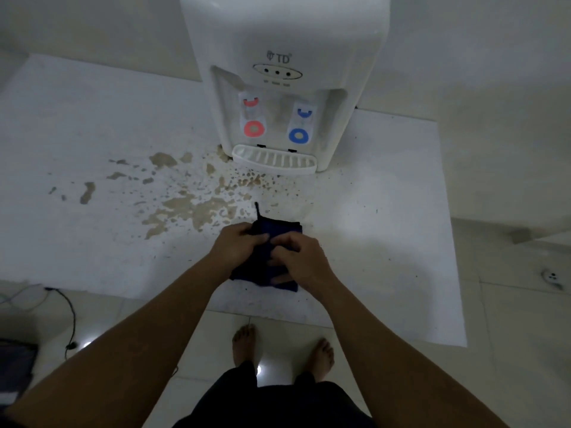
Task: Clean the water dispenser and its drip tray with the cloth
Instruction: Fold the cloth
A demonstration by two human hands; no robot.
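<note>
A white water dispenser (284,41) stands at the back of a white counter, with a red tap (254,128) on the left and a blue tap (299,135) on the right. Its white slotted drip tray (275,162) juts out at the base. A dark blue cloth (278,228) lies folded on the counter in front of the dispenser. My left hand (234,247) grips the cloth's left part, fingers curled over its top. My right hand (301,262) pinches a fold at its middle. Both hands cover much of the cloth.
The white counter (386,230) has brown stained, peeling patches (191,208) left of the tray. A black cable (69,316) lies on the tiled floor at the left, and a wall socket (552,278) sits at the right. My bare feet stand below the counter's edge.
</note>
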